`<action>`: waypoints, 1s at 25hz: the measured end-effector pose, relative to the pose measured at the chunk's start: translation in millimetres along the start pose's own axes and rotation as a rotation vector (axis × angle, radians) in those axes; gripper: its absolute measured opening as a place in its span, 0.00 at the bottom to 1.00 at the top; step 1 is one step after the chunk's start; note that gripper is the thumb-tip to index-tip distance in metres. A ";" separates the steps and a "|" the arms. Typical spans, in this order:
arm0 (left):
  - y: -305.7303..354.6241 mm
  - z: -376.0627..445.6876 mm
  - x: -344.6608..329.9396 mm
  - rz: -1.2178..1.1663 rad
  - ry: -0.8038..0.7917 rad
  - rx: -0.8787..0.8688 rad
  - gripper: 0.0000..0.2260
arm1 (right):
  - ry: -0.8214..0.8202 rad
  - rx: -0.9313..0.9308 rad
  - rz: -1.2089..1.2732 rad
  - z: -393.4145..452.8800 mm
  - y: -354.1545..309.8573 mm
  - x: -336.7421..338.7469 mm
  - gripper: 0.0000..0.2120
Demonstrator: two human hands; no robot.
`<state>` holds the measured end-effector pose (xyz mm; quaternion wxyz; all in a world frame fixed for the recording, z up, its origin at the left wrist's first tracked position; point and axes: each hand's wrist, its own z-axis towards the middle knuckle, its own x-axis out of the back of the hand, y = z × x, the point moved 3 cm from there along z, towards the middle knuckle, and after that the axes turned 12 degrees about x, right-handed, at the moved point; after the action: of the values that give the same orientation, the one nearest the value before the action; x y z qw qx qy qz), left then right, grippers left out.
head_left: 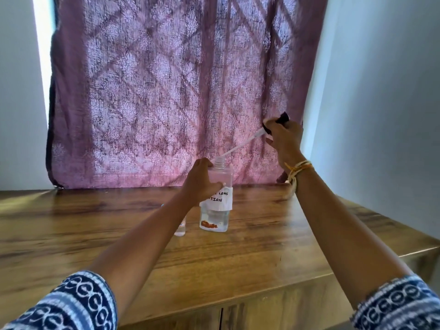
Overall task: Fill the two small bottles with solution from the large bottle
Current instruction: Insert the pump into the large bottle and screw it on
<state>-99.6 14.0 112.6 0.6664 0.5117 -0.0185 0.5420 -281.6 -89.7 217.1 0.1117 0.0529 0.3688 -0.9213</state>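
The large clear bottle (pixel 217 210) stands upright on the wooden table (pixel 95 222), its neck uncapped and a white handwritten label around its middle. My left hand (pixel 201 181) grips its upper body. My right hand (pixel 284 136) is raised up and to the right of the neck, holding the black pump cap (pixel 283 119). The cap's white dip tube (pixel 240 146) slants down-left, its tip just above the bottle's mouth. One small clear bottle (pixel 180 228) stands left of the large one, mostly hidden behind my left forearm. A second small bottle is hidden.
A purple patterned curtain (pixel 166 91) hangs right behind the table's back edge. White walls close in on both sides. The table's right edge (pixel 392 236) and front edge lie near my arms. A thread bracelet circles my right wrist.
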 end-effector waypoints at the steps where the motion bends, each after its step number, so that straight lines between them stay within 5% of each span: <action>1: 3.9 2.4 1.4 -0.040 -0.007 0.049 0.21 | -0.009 0.027 -0.025 7.1 -6.2 -4.1 0.06; 6: 18.8 22.0 2.3 -0.314 0.027 0.287 0.13 | -0.035 0.159 -0.153 47.2 -39.3 -24.7 0.07; 17: 14.0 27.0 -3.6 -0.276 0.024 0.194 0.14 | -0.205 0.239 -0.165 74.8 -77.3 -62.8 0.10; 25: 11.8 28.6 -4.7 -0.302 0.005 0.180 0.13 | -0.155 0.281 -0.244 77.3 -73.0 -68.8 0.05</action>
<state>-95.1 -10.7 131.3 0.6916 0.5652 0.1087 0.4365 -234.0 -80.4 334.1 0.0190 -0.0482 0.2304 -0.9717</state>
